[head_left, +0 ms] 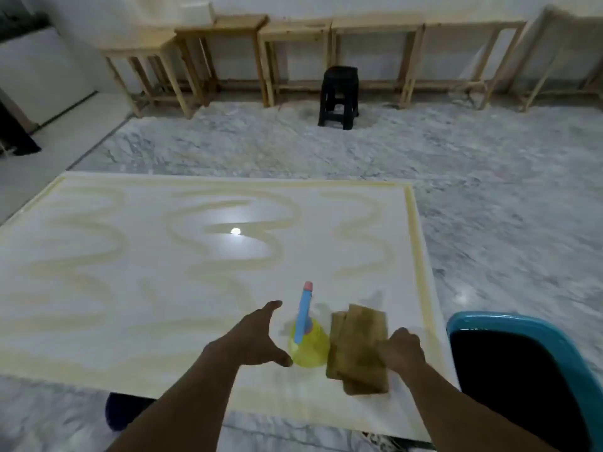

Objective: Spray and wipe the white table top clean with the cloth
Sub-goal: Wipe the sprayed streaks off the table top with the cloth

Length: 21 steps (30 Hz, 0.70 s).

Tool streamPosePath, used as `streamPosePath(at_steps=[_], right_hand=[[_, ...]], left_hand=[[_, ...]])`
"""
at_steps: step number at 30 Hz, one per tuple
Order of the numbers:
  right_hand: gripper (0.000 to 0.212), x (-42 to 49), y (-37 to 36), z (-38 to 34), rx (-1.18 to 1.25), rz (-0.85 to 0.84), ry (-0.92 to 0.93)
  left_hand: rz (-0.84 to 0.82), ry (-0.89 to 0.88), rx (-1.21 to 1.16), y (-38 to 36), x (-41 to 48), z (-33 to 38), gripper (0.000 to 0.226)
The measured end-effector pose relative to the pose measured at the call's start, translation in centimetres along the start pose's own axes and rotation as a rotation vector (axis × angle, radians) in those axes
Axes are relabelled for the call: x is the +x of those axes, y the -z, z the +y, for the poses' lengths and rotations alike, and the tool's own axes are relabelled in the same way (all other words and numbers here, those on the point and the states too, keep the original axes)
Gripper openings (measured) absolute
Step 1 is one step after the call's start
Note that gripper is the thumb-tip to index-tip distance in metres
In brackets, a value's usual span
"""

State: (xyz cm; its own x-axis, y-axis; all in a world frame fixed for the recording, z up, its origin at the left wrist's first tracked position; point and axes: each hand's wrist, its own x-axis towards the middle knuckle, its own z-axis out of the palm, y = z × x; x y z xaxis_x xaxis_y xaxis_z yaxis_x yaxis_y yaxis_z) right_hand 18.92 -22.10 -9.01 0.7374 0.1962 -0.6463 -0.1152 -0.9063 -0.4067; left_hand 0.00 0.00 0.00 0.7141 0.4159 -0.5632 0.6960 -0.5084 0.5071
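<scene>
The white table top [137,288] fills the lower middle of the view, covered with yellowish wavy smears and a yellow border. A spray bottle [306,334] with a yellow-green body and a blue head with a pink tip stands near the front right. Just left of it my left hand [254,337] is spread open, thumb close to the bottle's base. A folded brown cloth [357,350] lies flat to the right of the bottle. My right hand [399,352] rests on the cloth's right edge with fingers curled onto it.
A blue plastic chair [509,324] with a dark seat stands by the table's right front corner. On the marble floor beyond is a black stool [339,96]. Wooden tables [293,31] line the far wall. A lamp reflection glares on the table's centre.
</scene>
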Motion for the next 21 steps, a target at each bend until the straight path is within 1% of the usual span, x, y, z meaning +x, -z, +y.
streamPosePath(at_steps=[1,2,3,4,6,8,9,11,13,15,17,19,21], right_hand=[[0.060,0.1,-0.4,-0.2,0.049,0.013,-0.015],[0.060,-0.1,-0.6,-0.7,0.102,0.019,-0.049],[0.055,0.0,-0.9,-1.1,0.135,0.015,-0.057],[0.045,0.1,-1.1,-1.3,0.143,0.018,-0.068],[0.027,0.1,-1.6,-1.7,0.149,0.015,-0.071],[0.023,0.2,-1.5,-2.0,0.229,-0.047,-0.064],[0.021,0.1,-1.4,-2.2,0.297,-0.096,-0.065],[0.019,-0.5,-0.5,-2.7,0.483,-0.190,-0.076],[0.026,-0.7,0.5,-3.0,0.759,-0.306,-0.053],[0.031,-1.3,2.1,-3.4,1.024,-0.419,0.010],[0.037,-1.9,3.5,-4.1,1.140,-0.470,0.063],[0.045,-2.7,4.8,-5.0,1.187,-0.500,0.095],[0.046,-3.9,5.8,-6.2,1.211,-0.511,0.109]], left_hand=[[0.008,-0.041,-0.038,-1.0,0.4,0.1,0.136],[0.024,-0.083,-0.097,-1.6,0.6,0.5,0.139],[0.038,-0.110,-0.146,-2.7,0.7,0.8,0.134],[0.072,-0.137,-0.189,-3.5,0.9,1.5,0.123],[0.191,-0.172,-0.294,-4.6,1.0,3.2,0.093],[0.328,-0.191,-0.335,-4.9,1.4,4.2,0.062],[0.377,-0.188,-0.336,-4.9,1.7,4.5,0.052],[0.427,-0.195,-0.345,-4.6,2.0,4.5,0.040],[0.432,-0.188,-0.362,-3.1,1.9,4.7,0.036],[0.411,-0.203,-0.378,-1.0,1.6,5.0,0.032],[0.341,-0.231,-0.407,1.2,1.0,5.3,0.025],[0.249,-0.260,-0.397,3.1,0.3,5.5,0.026],[0.169,-0.309,-0.355,4.7,-0.2,5.8,0.030]])
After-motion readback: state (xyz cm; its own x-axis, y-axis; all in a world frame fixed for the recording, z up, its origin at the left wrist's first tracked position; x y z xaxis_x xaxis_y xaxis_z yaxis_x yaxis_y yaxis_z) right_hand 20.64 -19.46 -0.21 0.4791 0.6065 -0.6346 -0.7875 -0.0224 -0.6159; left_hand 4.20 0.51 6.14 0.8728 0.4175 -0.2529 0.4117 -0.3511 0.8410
